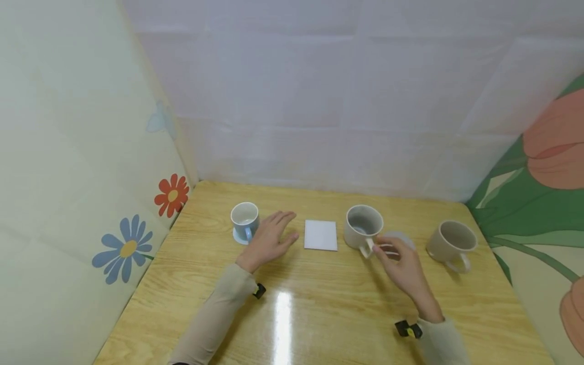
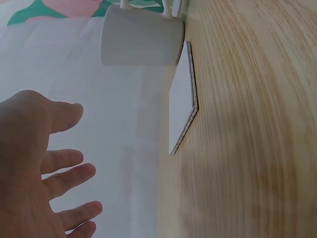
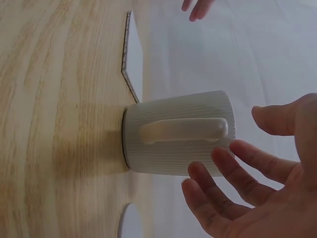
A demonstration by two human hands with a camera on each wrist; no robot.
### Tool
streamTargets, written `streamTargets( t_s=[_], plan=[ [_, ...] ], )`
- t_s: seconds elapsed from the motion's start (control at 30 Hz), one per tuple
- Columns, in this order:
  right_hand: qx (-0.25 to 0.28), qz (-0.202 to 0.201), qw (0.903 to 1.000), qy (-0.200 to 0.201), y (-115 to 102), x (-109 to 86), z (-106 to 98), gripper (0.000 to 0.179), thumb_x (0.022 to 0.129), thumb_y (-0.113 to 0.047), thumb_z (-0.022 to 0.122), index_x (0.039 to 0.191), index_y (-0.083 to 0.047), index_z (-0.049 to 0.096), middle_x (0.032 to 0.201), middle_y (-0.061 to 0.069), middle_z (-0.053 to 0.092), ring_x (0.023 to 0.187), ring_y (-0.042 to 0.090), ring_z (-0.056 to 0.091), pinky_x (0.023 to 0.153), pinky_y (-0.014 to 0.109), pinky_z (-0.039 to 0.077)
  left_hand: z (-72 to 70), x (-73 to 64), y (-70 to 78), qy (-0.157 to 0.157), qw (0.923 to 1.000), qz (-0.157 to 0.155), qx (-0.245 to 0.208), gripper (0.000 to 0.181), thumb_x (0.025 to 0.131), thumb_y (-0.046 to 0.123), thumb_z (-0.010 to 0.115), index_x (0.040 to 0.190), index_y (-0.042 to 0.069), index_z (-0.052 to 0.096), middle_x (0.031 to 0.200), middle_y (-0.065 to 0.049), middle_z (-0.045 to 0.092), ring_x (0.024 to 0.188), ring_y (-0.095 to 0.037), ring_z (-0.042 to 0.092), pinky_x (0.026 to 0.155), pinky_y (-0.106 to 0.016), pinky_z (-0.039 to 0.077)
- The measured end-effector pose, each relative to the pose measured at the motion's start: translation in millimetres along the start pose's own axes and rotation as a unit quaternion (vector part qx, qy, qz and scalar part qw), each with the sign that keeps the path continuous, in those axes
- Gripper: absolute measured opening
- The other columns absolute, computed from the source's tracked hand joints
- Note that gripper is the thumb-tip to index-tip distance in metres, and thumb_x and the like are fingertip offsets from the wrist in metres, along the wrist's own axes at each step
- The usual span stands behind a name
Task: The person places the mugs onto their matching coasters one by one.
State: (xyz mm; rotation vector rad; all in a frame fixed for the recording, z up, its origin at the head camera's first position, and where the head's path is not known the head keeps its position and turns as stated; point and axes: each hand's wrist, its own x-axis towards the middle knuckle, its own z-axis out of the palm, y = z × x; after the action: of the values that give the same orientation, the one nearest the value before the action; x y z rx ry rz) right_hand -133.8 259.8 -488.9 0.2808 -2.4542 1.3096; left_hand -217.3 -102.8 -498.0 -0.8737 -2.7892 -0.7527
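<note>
A ribbed off-white mug (image 1: pixel 351 236) stands upright on the table, its handle turned toward my right hand (image 1: pixel 406 268). In the right wrist view the thumb and spread fingers (image 3: pixel 235 171) are at the mug's rim and handle, not wrapped round either. Left of that mug lies a white square coaster (image 1: pixel 321 235); its layered edge shows in the left wrist view. My left hand (image 1: pixel 270 237) hovers with fingers spread between this coaster and a small blue mug (image 1: pixel 238 228) with a white inside. The blue mug sits on a light-blue coaster (image 1: pixel 238 238).
A grey round coaster (image 1: pixel 404 237) lies partly hidden behind my right hand. Farther right stands a beige mug (image 1: pixel 440 247), handle toward the front. White cloth (image 1: pixel 283 101) hangs behind the wooden table (image 1: pixel 337 309), and printed floral cloths flank it.
</note>
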Motion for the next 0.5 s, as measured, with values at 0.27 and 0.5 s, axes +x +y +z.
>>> streamTargets(
  t_s=[0.27, 0.5],
  plan=[
    [0.006, 0.043, 0.9989, -0.018, 3, -0.9, 7, 0.025, 0.098, -0.003, 0.075, 0.121, 0.007, 0.072, 0.124, 0.029, 0.072, 0.101, 0.029, 0.077, 0.082, 0.016, 0.06, 2.5, 2.6, 1.4, 0.007, 0.9999, 0.003, -0.012, 0.061, 0.107, 0.035, 0.065, 0.158, 0.005, 0.049, 0.161, -0.015, 0.053, 0.15, -0.04, 0.048, 0.127, -0.059, 0.034],
    [0.018, 0.075, 0.9964, -0.036, 10, -7.4, 7, 0.025, 0.103, -0.007, 0.07, 0.125, 0.005, 0.071, 0.129, 0.03, 0.07, 0.103, 0.04, 0.076, 0.083, 0.017, 0.06, 12.6, 3.9, 2.0, -0.004, 0.9997, 0.0, -0.024, 0.06, 0.107, 0.033, 0.065, 0.156, 0.002, 0.05, 0.161, -0.016, 0.053, 0.15, -0.038, 0.048, 0.127, -0.059, 0.035]
  ],
)
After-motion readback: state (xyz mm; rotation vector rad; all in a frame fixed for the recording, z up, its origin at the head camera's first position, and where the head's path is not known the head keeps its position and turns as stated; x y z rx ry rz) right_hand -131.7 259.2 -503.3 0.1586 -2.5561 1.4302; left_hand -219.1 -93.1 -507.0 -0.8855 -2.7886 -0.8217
